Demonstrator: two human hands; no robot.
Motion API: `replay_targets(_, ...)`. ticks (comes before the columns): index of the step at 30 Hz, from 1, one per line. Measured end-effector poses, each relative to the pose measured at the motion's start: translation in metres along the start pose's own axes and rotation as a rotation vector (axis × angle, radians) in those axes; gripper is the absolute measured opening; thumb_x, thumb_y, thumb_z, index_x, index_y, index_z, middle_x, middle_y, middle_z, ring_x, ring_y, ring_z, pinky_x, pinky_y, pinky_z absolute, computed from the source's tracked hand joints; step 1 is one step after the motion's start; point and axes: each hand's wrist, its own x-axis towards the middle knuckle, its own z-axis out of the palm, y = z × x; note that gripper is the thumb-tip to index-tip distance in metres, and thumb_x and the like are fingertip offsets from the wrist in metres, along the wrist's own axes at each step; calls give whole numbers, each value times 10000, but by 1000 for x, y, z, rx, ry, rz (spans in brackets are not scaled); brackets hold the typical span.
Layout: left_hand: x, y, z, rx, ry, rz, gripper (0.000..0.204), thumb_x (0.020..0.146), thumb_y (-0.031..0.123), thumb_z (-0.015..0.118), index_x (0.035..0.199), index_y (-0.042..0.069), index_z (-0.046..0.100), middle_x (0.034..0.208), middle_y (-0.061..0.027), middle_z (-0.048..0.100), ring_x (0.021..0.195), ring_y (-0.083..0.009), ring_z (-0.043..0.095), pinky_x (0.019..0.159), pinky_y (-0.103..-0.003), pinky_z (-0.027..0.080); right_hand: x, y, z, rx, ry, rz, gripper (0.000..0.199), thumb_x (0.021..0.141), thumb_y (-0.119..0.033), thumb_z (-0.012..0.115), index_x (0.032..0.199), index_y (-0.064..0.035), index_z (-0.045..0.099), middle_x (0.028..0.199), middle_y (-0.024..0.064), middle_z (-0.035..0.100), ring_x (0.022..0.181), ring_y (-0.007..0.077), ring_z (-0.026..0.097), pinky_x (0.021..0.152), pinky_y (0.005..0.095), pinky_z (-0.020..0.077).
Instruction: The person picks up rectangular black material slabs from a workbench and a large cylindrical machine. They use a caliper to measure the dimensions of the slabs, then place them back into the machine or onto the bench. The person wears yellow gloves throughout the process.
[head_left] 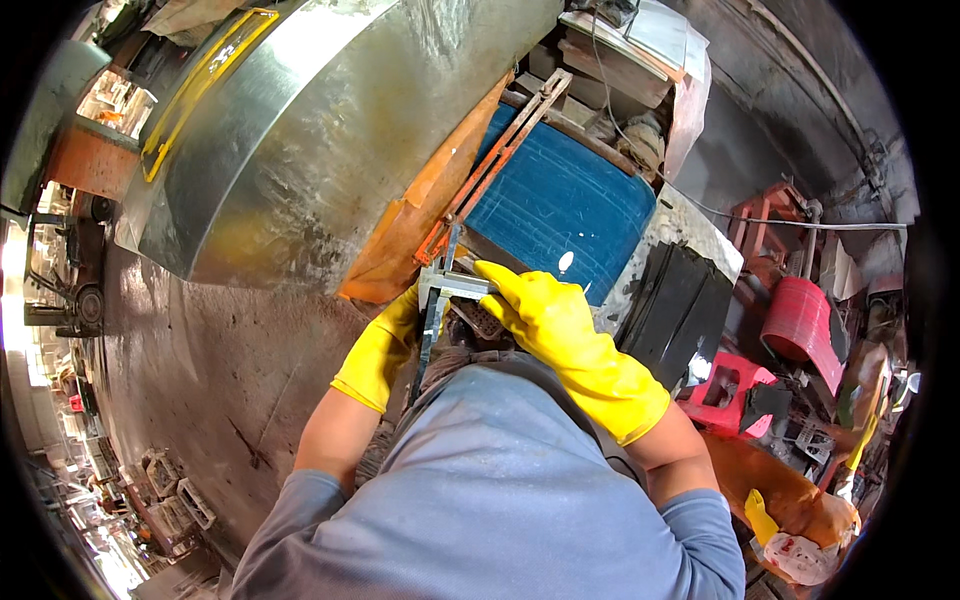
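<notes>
My right hand [560, 325], in a yellow rubber glove, is wrapped round the beam of a silver caliper [462, 285]. The caliper's jaws meet a narrow dark metal strip [430, 335], which runs lengthwise in front of my body. My left hand [388, 345], gloved in yellow too, grips this strip near the jaws; its fingertips are partly hidden behind the strip and caliper. Just beyond both hands lie a scratched blue panel [560, 190] and an orange metal frame [510, 150] across its left edge.
A large curved sheet-metal housing [330, 130] stands at the far left, edged by an orange sheet [430, 200]. To the right are black slabs [680, 300], a pink plastic stool [730, 395] and a red basket [800, 320]. A cable [780, 222] stretches across the far right.
</notes>
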Motion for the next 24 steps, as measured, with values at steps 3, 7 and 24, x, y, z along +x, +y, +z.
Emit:
replay_targets(3,-1,2,1,17,17,-1,555,939,486,787,1304,81,683,899,-6,758,634,-54,671,523,-192,544,-2,4,6,-19,35,-22,463,918,-266,778,1367,-218,678,799,103,686,727,327,687,608,440,548)
replay_targets(7,-4,2,4,31,47,4,559,940,487,785,1312,83,678,895,-7,758,627,-54,670,515,-195,543,-3,6,8,-8,68,-42,452,914,-274,782,1352,-209,689,776,100,676,701,322,681,590,433,542)
replay_targets(24,-16,2,25,68,139,15,579,944,491,777,1344,91,657,877,-11,757,596,-54,665,478,-208,541,-7,15,21,-3,27,-24,399,991,-422,664,1332,-214,665,822,120,701,743,334,705,608,469,554)
